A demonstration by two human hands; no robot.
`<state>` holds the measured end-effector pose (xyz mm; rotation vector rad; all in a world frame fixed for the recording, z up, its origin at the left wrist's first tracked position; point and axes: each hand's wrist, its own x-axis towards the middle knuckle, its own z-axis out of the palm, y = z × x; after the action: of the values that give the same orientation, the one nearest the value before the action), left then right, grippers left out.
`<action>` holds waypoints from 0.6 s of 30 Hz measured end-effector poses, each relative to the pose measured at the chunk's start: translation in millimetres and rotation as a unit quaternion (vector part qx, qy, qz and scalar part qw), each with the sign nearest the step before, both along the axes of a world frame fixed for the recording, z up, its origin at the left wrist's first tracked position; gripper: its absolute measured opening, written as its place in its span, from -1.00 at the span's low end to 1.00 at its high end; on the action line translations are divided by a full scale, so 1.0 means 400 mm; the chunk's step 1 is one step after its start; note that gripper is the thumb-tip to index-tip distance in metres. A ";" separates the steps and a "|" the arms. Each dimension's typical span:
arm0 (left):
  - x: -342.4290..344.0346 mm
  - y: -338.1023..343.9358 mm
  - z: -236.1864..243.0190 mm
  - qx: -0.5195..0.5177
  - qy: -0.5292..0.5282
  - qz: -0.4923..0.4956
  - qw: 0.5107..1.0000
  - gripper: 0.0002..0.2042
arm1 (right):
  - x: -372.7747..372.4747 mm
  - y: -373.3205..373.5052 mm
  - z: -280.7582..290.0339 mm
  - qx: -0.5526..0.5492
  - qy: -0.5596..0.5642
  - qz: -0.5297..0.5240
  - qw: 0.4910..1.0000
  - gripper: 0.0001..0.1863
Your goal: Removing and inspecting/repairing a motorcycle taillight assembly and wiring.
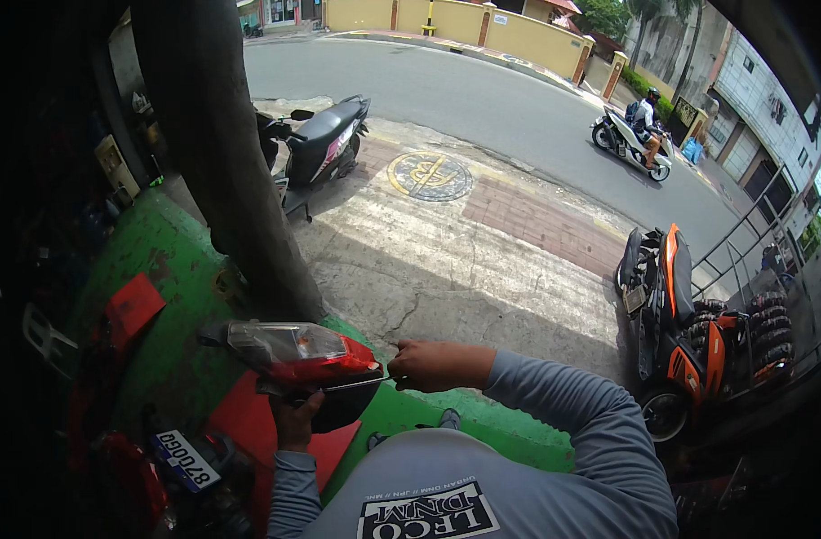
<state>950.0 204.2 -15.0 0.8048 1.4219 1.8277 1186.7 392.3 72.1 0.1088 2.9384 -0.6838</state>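
Observation:
In front of me is a motorcycle tail light (313, 353) with a clear lens on the left and a red one on the right. My left hand (295, 419) grips its dark underside from below, with part of the fingers hidden behind it. My right hand (439, 365) is closed at the red end, pinching a thin metal rod (356, 384). This rod lies along the lower edge of the red lens; its handle, if any, is hidden in my fist.
A thick dark post (221, 153) rises just beyond the light. Red panels (248, 409) lie on the green floor (190, 310). A motorcycle rear with a plate (186, 460) stands lower left. Parked scooters (325, 135) and an orange motorcycle (680, 305) stand outside; a rider (646, 121) passes on the road.

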 end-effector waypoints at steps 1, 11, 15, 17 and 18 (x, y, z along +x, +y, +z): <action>0.001 -0.003 0.004 0.004 0.007 -0.009 1.000 -0.58 | 0.001 -0.008 0.004 -0.002 0.000 0.002 1.000 -0.65; -0.019 -0.007 -0.009 -0.013 0.038 -0.017 0.999 -0.61 | 0.018 -0.030 0.080 -0.194 -0.126 -0.139 0.963 -0.59; -0.015 0.004 -0.003 -0.020 0.046 -0.023 0.998 -0.62 | 0.016 0.023 0.062 -0.345 -0.266 -0.141 0.889 -0.57; -0.017 0.002 -0.001 -0.021 0.047 -0.024 0.998 -0.62 | 0.024 0.026 0.069 -0.345 -0.250 -0.111 0.898 -0.62; -0.015 0.000 0.006 -0.024 0.038 -0.019 0.999 -0.62 | 0.029 0.026 0.066 -0.301 -0.224 -0.097 0.922 -0.63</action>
<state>944.0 204.2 -12.8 0.8804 1.4829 1.7448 1198.4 402.8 98.7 0.4322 2.1922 -1.3478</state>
